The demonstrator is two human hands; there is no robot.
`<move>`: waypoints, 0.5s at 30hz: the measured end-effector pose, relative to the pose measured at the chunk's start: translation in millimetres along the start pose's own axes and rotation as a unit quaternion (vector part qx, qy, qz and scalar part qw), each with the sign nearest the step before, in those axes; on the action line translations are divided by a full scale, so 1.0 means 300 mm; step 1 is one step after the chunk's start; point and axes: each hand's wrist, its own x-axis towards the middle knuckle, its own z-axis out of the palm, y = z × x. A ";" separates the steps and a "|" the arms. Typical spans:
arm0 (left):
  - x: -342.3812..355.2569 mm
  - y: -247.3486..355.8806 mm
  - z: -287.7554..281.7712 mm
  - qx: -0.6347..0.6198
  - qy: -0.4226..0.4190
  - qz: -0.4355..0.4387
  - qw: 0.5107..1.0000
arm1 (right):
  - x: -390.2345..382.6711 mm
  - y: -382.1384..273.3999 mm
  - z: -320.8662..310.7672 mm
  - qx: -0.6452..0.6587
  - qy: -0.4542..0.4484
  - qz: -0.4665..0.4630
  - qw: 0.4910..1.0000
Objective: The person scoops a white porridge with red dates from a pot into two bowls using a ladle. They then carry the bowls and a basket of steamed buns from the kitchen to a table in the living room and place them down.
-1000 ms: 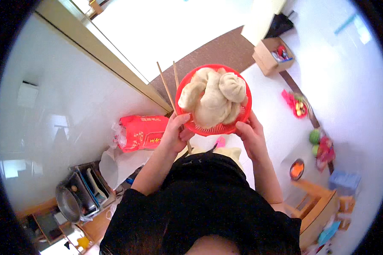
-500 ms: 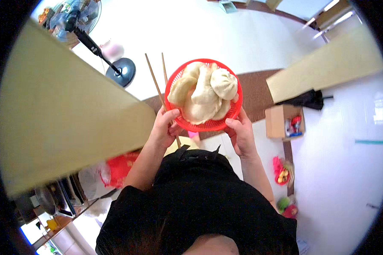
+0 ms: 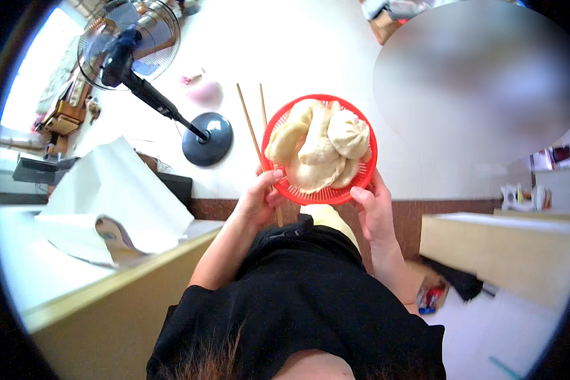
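Observation:
Between my two hands I hold a round red plastic basket (image 3: 368, 136) with slotted sides. Heaped in it are several pale pieces of food: a pleated steamed bun (image 3: 349, 134) at the right and flatter, folded dough pieces (image 3: 320, 152) beside and under it. My left hand (image 3: 263, 193) grips the lower left rim, thumb on top, and also holds a pair of wooden chopsticks (image 3: 249, 120) that stick out past the basket's left side. The lower right rim is in my right hand (image 3: 372, 206), its thumb over the edge and its other fingers mostly hidden beneath.
A standing fan (image 3: 206, 138) is ahead on the left, with a pink rounded object (image 3: 202, 92) near its base. White sheets (image 3: 120, 196) lie on a surface at left. At right are a pale wooden panel (image 3: 487, 247), a black umbrella-like item (image 3: 453, 275) and a box (image 3: 432, 296).
My body has moved forward through the passage; the fan looks nearer and the wooden panels have slid back. Both hands keep hold of the basket, which sits slightly farther right in view.

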 end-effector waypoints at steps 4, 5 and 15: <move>0.203 0.235 0.035 -0.041 -0.005 0.052 0.998 | 0.360 -0.133 0.097 -0.040 -0.065 0.026 0.997; 0.265 0.286 0.044 -0.064 0.006 0.063 0.996 | 0.459 -0.166 0.125 -0.036 -0.075 0.031 0.996; 1.034 0.782 0.003 -0.071 0.016 0.154 0.985 | 1.474 -0.339 0.313 -0.054 -0.150 0.082 0.984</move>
